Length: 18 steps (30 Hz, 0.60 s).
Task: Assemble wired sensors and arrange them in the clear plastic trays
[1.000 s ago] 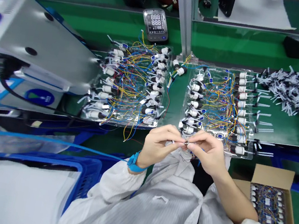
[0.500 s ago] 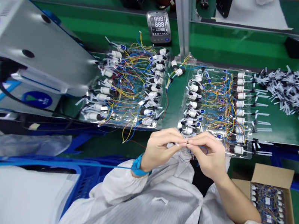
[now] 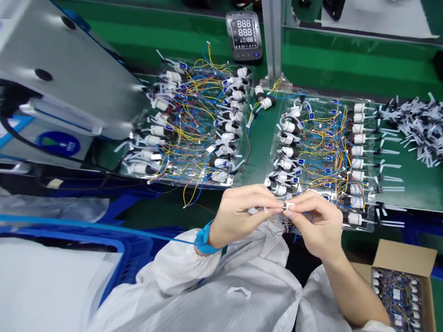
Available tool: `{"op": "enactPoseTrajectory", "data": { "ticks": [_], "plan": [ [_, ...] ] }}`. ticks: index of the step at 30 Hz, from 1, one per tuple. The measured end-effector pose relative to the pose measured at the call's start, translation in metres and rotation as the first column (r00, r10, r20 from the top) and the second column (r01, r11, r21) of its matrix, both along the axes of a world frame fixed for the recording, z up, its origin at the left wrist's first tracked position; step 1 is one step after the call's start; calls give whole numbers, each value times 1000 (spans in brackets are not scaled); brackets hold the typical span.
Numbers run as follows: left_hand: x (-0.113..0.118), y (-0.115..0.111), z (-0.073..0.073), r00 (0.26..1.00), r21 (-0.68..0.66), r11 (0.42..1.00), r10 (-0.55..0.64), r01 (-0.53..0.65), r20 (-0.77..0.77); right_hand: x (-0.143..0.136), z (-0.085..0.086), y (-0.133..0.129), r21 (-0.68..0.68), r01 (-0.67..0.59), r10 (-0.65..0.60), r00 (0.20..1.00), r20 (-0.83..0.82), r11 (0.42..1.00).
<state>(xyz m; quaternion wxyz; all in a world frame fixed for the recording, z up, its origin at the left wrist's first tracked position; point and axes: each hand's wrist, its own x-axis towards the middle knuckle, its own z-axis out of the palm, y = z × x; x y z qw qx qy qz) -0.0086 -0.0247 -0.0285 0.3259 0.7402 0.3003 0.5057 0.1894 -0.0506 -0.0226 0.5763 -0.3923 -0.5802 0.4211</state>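
Observation:
My left hand [image 3: 244,214], with a blue strap [image 3: 204,238] round its wrist, pinches something small that its fingers mostly hide. Its fingertips meet those of my right hand [image 3: 316,223], which is closed on a small white piece [image 3: 289,206]. Thin wires hang below the fingertips. Both hands are at the front edge of the green bench, just before a clear tray [image 3: 312,147] of white cylindrical parts with coloured wires. A second clear tray [image 3: 194,128] of similar wired parts lies to the left.
A grey metal machine [image 3: 77,70] stands at the left. A display unit [image 3: 244,35] leans behind the trays, beside a metal post [image 3: 271,28]. White-and-black strips [image 3: 429,129] are heaped at right. An open carton [image 3: 404,258] and a blue crate [image 3: 135,259] are below the bench.
Both hands have shifted slightly right and up in view, still together. A white piece now shows between the fingertips, where a small dark bit showed before.

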Motion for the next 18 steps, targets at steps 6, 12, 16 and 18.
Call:
{"op": "enactPoseTrajectory", "data": {
  "ticks": [6, 12, 16, 18],
  "plan": [
    [1, 0, 2, 1000, 21, 1000, 8, -8, 10, 2, 3, 2, 32, -11, 11, 1000, 3, 999],
    [5, 2, 6, 999, 44, 999, -33, 32, 20, 7, 13, 3, 16, -46, 45, 998, 46, 999],
    [6, 10, 24, 990, 51, 990, -135, 133, 50, 14, 33, 6, -63, -111, 113, 993, 26, 992],
    [5, 19, 42, 983, 71, 987, -149, 143, 103, 26, 52, 12, -203, -285, 288, 957, -15, 937]
  ]
}}
